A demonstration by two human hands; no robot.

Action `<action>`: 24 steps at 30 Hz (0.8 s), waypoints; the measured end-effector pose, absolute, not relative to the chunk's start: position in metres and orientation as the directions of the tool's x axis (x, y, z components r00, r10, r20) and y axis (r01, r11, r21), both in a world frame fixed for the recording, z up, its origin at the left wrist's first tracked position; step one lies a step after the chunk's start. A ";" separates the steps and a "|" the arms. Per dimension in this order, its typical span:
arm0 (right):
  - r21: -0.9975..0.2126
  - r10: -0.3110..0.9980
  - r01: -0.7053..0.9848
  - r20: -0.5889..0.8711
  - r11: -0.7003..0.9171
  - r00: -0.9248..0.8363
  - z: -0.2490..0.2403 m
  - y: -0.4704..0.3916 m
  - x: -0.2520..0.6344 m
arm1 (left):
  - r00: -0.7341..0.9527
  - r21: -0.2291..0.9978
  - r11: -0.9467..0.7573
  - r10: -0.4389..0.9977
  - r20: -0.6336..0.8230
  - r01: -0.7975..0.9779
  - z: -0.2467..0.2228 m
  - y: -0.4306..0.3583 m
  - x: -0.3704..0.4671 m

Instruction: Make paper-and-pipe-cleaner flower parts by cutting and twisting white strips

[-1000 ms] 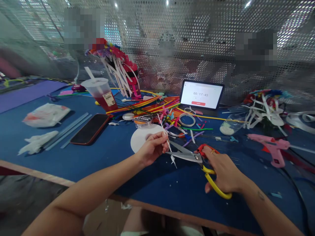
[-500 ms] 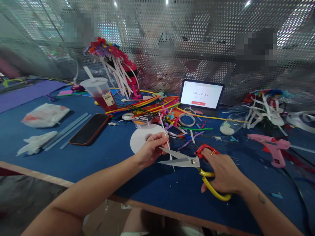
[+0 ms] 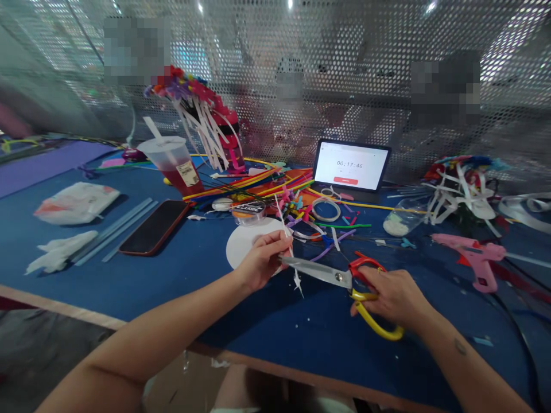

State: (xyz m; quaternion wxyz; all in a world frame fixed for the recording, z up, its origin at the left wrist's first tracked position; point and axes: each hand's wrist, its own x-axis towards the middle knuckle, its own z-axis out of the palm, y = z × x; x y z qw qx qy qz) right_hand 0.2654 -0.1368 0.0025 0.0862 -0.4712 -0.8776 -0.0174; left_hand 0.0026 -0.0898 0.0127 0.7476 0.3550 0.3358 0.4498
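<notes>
My left hand [image 3: 267, 257] pinches a thin white strip [image 3: 283, 217] between thumb and fingers. The strip slants from above the hand to a ragged, pale lower end [image 3: 297, 282] below it. My right hand [image 3: 394, 301] is wrapped around large scissors [image 3: 321, 272] with one red and one yellow handle. Their blades are closed together, the tips reaching the strip just under my left fingers. Whether the blades have cut through cannot be made out. Behind my left hand lies a white disc [image 3: 241, 244], partly covered by it.
A pink glue gun [image 3: 477, 255] with its cable lies at right. Left are a phone [image 3: 155, 228], clear sticks [image 3: 118, 229] and a drink cup [image 3: 174, 163]. Coloured pipe cleaners [image 3: 258, 186] and a tablet [image 3: 352, 165] stand behind. Perforated metal panelling [image 3: 344, 69] rises at the back.
The scissor blades, apart before, have come together at the white strip below my left fingers. My right hand's grip has closed the handles. The tablet's timer went up one second.
</notes>
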 end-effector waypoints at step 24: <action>-0.283 0.826 0.809 -0.087 0.515 -0.557 0.019 -0.141 0.256 | 0.354 0.846 0.326 0.919 -0.177 -0.423 0.018 -0.091 0.002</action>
